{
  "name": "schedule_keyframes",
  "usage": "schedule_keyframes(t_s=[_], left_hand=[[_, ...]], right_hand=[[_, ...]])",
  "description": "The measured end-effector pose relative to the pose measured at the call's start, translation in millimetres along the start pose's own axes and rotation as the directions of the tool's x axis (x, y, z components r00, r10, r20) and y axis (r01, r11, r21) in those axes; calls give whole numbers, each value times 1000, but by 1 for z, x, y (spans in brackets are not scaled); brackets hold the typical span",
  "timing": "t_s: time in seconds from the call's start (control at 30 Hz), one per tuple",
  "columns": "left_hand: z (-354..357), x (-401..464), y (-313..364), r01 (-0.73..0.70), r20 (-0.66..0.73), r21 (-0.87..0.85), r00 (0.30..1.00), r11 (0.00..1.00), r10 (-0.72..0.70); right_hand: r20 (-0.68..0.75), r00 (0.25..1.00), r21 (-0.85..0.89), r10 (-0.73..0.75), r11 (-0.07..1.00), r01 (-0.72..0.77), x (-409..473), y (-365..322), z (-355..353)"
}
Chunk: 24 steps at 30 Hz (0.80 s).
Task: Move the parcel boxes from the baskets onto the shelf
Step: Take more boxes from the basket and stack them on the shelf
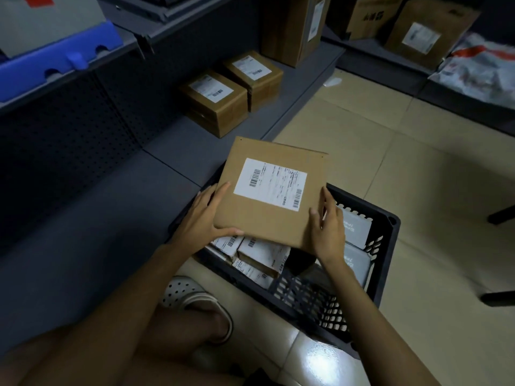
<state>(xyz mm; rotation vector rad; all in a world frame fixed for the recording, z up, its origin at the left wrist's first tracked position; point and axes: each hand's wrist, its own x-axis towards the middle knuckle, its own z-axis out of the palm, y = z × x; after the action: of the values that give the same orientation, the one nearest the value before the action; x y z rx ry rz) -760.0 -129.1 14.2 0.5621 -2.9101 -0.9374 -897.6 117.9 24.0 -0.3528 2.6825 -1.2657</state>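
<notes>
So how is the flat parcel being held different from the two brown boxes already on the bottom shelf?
The held parcel is thin and flat; the two shelf boxes are much deeper. The held parcel is up over the black basket, gripped by the left hand and right hand; the shelf boxes rest side by side on the grey shelf. All are brown cardboard with white barcode labels facing up.

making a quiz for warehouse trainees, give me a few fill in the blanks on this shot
1. Both hands, left and right, hold a flat cardboard ____.
2. That parcel is above a black ____.
3. Its white label faces ____.
4. The two small boxes on the bottom shelf sit ____ each other.

Missing words: parcel; basket; up; beside
</notes>
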Motion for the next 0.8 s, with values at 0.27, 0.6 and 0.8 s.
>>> schedule_keyframes(t_s=[0.27, 0.6, 0.8], left_hand=[[-12, -2, 15, -24, 7, -50, 1000, 998, 25], [-93, 3, 67, -123, -32, 91, 991, 988, 127], [-141, 1, 112, -179, -125, 211, 970, 961, 208]], right_hand=[[132, 984, 69, -119, 991, 111, 4, -8, -17], [336, 907, 76, -256, 967, 245, 17, -33, -66], [261, 883, 145, -389, 921, 362, 23, -64, -102]])
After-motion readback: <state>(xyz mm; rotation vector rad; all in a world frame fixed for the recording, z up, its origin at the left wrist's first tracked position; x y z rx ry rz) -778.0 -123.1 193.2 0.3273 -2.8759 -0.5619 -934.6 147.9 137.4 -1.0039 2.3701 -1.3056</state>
